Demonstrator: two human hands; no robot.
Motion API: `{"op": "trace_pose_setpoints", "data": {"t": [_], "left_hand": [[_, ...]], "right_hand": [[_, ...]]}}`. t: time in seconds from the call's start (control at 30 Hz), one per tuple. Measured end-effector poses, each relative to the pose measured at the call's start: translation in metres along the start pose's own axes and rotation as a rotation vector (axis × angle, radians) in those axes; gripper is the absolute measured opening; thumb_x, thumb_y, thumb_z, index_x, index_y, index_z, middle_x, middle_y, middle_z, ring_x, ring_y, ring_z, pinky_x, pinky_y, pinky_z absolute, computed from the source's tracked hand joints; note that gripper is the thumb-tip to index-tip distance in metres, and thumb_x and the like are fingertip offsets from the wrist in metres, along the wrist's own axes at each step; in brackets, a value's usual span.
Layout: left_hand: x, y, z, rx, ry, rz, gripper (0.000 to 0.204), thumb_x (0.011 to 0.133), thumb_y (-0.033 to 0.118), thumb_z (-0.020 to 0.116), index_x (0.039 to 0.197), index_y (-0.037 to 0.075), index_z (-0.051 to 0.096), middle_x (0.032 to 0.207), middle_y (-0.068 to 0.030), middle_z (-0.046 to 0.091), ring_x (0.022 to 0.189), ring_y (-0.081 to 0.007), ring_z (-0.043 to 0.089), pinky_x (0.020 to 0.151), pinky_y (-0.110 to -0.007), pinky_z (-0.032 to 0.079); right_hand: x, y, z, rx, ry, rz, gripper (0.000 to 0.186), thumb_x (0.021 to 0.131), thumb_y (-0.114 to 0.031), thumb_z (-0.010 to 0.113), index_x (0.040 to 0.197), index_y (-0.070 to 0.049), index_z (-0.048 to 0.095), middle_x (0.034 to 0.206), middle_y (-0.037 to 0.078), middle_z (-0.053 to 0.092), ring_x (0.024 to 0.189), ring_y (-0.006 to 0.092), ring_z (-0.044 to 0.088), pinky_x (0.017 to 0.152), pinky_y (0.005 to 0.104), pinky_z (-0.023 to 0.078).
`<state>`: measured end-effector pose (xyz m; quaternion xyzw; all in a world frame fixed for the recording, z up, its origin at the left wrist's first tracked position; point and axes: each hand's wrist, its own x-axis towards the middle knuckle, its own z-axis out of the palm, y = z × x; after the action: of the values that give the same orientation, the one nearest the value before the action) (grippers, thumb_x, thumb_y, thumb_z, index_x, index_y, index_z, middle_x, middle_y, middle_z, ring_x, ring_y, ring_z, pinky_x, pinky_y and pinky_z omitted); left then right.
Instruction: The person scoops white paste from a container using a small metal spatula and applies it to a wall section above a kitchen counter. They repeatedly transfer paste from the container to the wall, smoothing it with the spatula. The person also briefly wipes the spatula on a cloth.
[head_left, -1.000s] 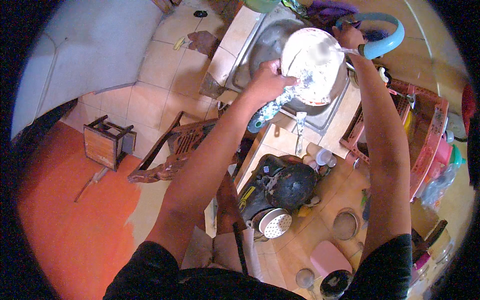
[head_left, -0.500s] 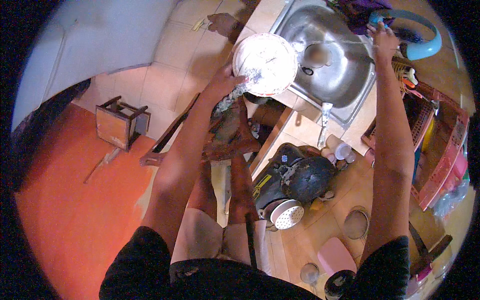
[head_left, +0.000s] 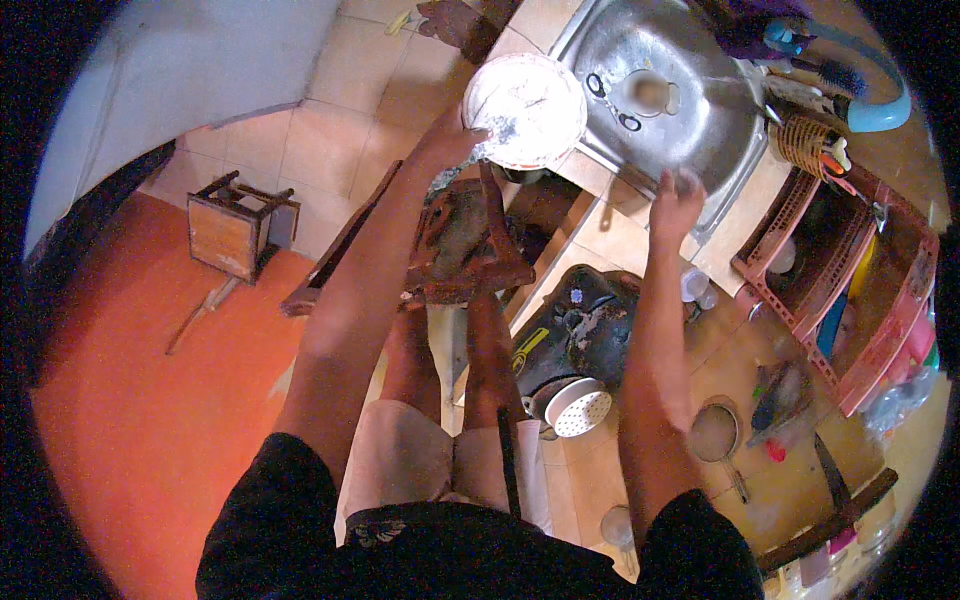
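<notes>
My left hand (head_left: 452, 143) grips the edge of a round white dish (head_left: 525, 110), its thumb lying on the top. Bright glare and dark smudges cover the dish, which hangs beside the left edge of the steel sink (head_left: 700, 130). At the sink's near edge is my right hand (head_left: 677, 205), its fingers smeared by motion, so I cannot make out what they hold. The white-handled tool seen earlier on the counter there is not visible now. In the sink, dark looped handles (head_left: 628, 122) lie near the drain.
Right of the sink stand a wicker basket (head_left: 803, 143) and a reddish plastic rack (head_left: 800, 290). A blue curved band (head_left: 880, 112) lies beyond. Nearer are a dark pan (head_left: 600, 325), a white perforated ladle (head_left: 580, 408) and a strainer (head_left: 715, 430). A wooden stool (head_left: 225, 235) is at left.
My right hand has left the blue band and come back left to the sink's near edge. My left hand still holds the white dish, almost in place. The dark loops show more fully.
</notes>
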<state>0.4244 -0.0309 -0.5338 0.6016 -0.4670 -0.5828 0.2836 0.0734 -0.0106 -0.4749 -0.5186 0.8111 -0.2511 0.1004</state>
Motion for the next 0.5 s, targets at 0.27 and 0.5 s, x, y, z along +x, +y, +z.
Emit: {"op": "trace_pose_setpoints", "data": {"t": [0.27, 0.5], "left_hand": [[-0.010, 0.029, 0.021, 0.410, 0.158, -0.029, 0.080, 0.062, 0.023, 0.078, 0.123, -0.009, 0.036, 0.116, -0.0278, 0.051, 0.112, -0.0392, 0.049, 0.097, -0.041, 0.039], [-0.023, 0.024, 0.009, 0.553, 0.137, 0.008, 0.087, 0.057, 0.022, 0.082, 0.123, -0.007, 0.032, 0.123, -0.0278, 0.043, 0.118, -0.0397, 0.041, 0.098, -0.042, 0.038]], "right_hand": [[-0.086, 0.111, -0.053, -0.044, -0.193, 0.173, 0.048, 0.073, -0.018, 0.070, 0.114, -0.001, 0.054, 0.099, 0.020, 0.057, 0.095, 0.0360, 0.052, 0.084, 0.0441, 0.042], [-0.082, 0.079, -0.045, -0.405, -0.232, -0.056, 0.047, 0.076, -0.013, 0.065, 0.118, 0.002, 0.052, 0.113, 0.022, 0.055, 0.100, 0.0371, 0.052, 0.088, 0.0446, 0.042]]}}
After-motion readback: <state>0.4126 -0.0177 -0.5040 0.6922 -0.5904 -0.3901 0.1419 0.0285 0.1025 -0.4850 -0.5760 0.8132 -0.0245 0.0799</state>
